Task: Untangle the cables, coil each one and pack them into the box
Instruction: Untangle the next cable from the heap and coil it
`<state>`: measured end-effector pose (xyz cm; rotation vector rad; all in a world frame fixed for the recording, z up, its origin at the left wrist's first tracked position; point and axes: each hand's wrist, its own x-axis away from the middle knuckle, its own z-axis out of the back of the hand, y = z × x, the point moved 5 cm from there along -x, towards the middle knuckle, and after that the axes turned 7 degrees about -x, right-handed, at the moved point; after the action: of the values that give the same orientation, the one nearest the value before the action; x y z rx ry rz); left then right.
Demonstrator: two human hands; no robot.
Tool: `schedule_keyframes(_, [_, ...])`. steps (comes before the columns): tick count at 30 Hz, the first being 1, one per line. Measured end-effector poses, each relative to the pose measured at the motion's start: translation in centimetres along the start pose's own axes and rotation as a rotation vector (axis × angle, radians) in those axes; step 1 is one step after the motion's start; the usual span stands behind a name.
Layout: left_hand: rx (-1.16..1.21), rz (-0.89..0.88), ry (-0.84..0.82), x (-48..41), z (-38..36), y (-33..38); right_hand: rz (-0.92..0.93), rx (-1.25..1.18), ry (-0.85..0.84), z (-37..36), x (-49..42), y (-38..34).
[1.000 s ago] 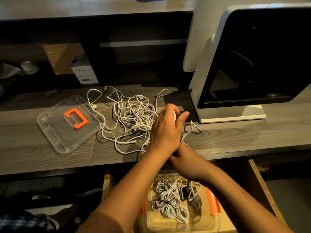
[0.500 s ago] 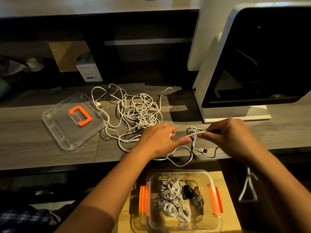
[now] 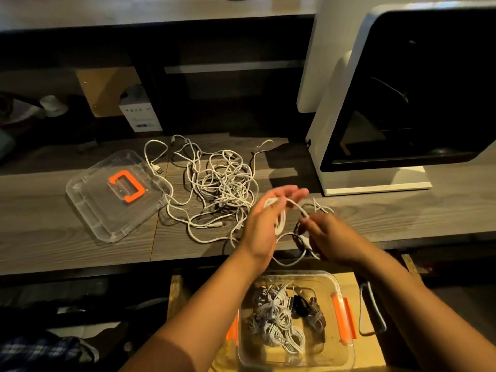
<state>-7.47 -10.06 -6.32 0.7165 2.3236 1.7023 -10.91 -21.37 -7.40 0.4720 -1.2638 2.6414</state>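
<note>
At frame centre, a thin white cable (image 3: 296,206) loops round the straight fingers of the left hand (image 3: 264,226). The right hand (image 3: 331,238) pinches it.

White cables (image 3: 222,189), orange-handled clear lid (image 3: 107,216), grey woodgrain desk (image 3: 53,237), perhaps blue-plaid cloth (image 3: 29,350)

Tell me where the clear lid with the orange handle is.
Head view: the clear plastic lid with the orange handle lies on the grey wooden desk, left of the tangled white cables.
</note>
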Motion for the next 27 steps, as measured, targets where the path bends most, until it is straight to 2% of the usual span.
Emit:
schedule_keyframes(2, [0.218, 0.003, 0.176, -0.8, 0.2, 0.5, 0.004, -0.016, -0.136, -1.8, 0.3, -1.0])
schedule_keyframes(4, [0.181, -0.02, 0.343, -1.6, 0.7, 1.2, -0.01, -0.074, -0.254, -3.2, 0.7, -2.0])
schedule_keyframes(6, [-0.186, -0.117, 0.435, -2.4, 1.2, 1.9, -0.019, -0.064, -0.32, -3.9, 1.1, -2.8])
schedule_keyframes(10, [-1.224, -0.303, 0.323, -3.6, 0.5, 2.2, -0.012, 0.036, -0.377, -3.3, 1.6, -3.6])
schedule_keyframes(12, [-1.596, -0.348, 0.293, -3.9, 1.4, 2.1, -0.043, 0.12, -0.421, -2.1, 2.3, -3.1])
schedule_keyframes(13, [-1.705, -0.322, 0.284, -4.0, 2.4, 2.2, -0.053, 0.193, -0.428, -1.4, 2.6, -2.7])
schedule_keyframes(16, [-1.773, -0.153, 0.278, -4.2, 5.3, 2.3, 0.023, 0.363, -0.267, 1.3, 2.4, -1.9])
schedule_keyframes(22, [-1.752, -0.098, -0.069, -3.5, 3.4, 1.1, 0.085, 0.483, 0.256, 6.2, 1.4, -0.8])
schedule_keyframes(27, [-1.929, -0.052, -0.24, -2.5, 2.0, 0.1, 0.095, 0.51, 0.391, 7.7, 0.9, 0.1])
